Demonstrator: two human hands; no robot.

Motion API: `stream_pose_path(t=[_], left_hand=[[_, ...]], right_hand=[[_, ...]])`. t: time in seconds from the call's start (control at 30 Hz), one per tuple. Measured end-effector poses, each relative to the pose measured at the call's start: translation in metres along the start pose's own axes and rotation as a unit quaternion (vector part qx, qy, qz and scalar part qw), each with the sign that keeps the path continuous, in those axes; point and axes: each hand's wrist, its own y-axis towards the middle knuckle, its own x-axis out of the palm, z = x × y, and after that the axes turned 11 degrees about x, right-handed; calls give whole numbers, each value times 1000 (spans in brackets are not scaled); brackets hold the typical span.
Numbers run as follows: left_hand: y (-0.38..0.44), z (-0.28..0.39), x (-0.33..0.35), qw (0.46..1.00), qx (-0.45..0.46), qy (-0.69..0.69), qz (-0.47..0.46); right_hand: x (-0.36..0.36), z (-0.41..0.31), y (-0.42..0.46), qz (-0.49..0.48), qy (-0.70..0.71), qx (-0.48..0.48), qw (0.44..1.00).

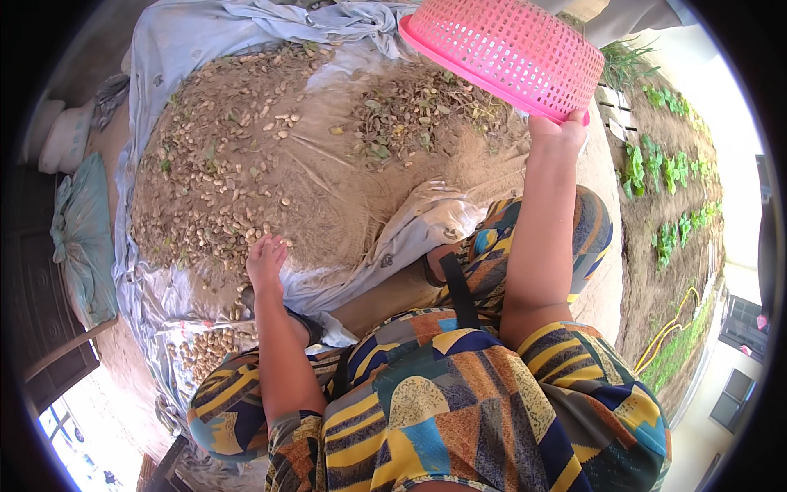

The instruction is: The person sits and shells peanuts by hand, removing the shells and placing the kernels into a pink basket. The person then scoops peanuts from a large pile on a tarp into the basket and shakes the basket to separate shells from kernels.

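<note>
My right hand (558,130) grips the rim of a pink plastic basket (507,52) with slotted walls. The basket is tipped on its side, its base towards the upper right, so its inside is hidden. My left hand (267,261) is low at the near edge of a spread of unshelled peanuts (215,178), fingers half curled. Pale peanuts lie at its fingertips; whether any are held is unclear. Soil and dry leaves are mixed among the peanuts. A second heap of leaves and peanuts (418,117) lies below the basket.
A pale, dusty sheet (184,31) lies under everything, its edges rumpled. More peanuts (206,353) are piled beside my left knee. A tied green sack (86,240) and a white sack (67,135) stand at left. Leafy plants (667,166) grow in a bed at right.
</note>
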Motion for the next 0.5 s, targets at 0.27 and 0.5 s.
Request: stream_pose_path(t=[0.27,0.5], left_hand=[[-2,3,3,1000,-8,6,2],[-4,3,9,1000,2,11,-5]], right_hand=[[-20,-1,20,-36,87,77,993],[-67,45,37,75,-175,49,981]])
